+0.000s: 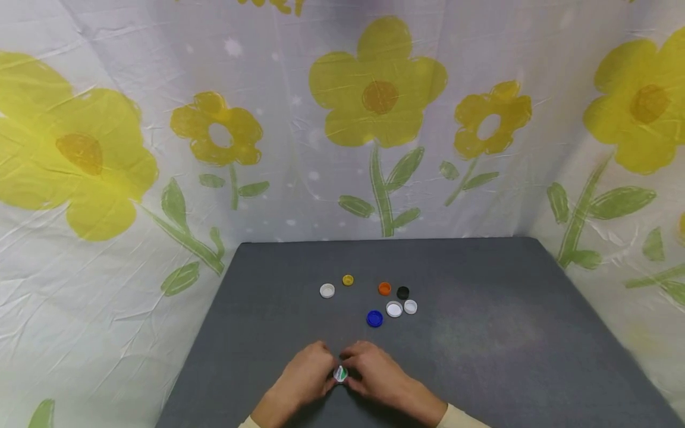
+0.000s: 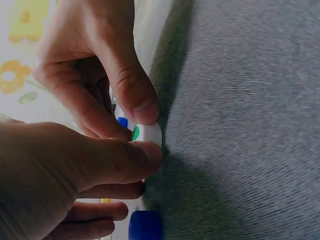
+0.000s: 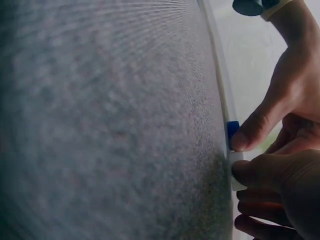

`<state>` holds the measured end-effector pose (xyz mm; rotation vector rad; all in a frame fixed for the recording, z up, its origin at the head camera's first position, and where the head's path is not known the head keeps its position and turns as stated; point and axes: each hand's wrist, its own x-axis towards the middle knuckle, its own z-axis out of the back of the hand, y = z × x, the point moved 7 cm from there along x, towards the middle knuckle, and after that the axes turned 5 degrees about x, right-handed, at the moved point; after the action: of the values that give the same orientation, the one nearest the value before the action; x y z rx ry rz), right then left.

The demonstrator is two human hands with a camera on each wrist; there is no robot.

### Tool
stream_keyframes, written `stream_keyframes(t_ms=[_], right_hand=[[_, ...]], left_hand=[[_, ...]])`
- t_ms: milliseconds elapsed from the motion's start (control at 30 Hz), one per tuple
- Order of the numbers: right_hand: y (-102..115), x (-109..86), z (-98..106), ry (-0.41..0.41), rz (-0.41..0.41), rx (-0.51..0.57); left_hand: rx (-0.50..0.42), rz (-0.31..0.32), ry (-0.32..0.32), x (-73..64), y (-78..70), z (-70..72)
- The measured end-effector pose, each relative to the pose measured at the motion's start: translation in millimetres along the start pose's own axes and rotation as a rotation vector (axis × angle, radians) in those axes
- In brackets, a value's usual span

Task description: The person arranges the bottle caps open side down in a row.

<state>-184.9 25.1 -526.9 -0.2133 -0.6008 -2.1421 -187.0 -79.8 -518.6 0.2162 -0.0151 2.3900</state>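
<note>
A white bottle cap (image 1: 340, 374) with a green mark on its top is between the two hands, low over the dark table. The left hand (image 1: 307, 374) holds its left side between thumb and fingers. From the opposite side the right hand (image 1: 377, 375) pinches it, thumb near the front edge. In the left wrist view the cap (image 2: 150, 133) shows its smooth white side between both thumbs. Close by the left hand lies a blue piece (image 2: 146, 225), also a blue object (image 3: 233, 128) in the right wrist view; the head view does not show it.
Beyond the hands lie a blue cap (image 1: 374, 318), a larger white cap (image 1: 393, 309), a small white cap (image 1: 410, 307), a black cap (image 1: 403, 292), an orange cap (image 1: 384, 289), a yellow cap (image 1: 348, 280) and another white cap (image 1: 327, 290). A flowered curtain (image 1: 289, 178) surrounds the table.
</note>
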Motion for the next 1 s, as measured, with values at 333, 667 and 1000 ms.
stream_keyframes(t_ms=[333, 667, 1000], right_hand=[[1, -0.7, -3, 0.031, -0.015, -0.006], [-15, 0.1, 23, -0.003, -0.044, -0.026], [-47, 6.2, 67, -0.069, -0.092, -0.104]], left_hand=[[0.036, 0.002, -0.028, -1.6, -3.1, 0.4], [0.022, 0.09, 0.014, 12.7, 15.9, 15.0], [0.061, 0.067, -0.078, 51.2, 23.4, 36.2]])
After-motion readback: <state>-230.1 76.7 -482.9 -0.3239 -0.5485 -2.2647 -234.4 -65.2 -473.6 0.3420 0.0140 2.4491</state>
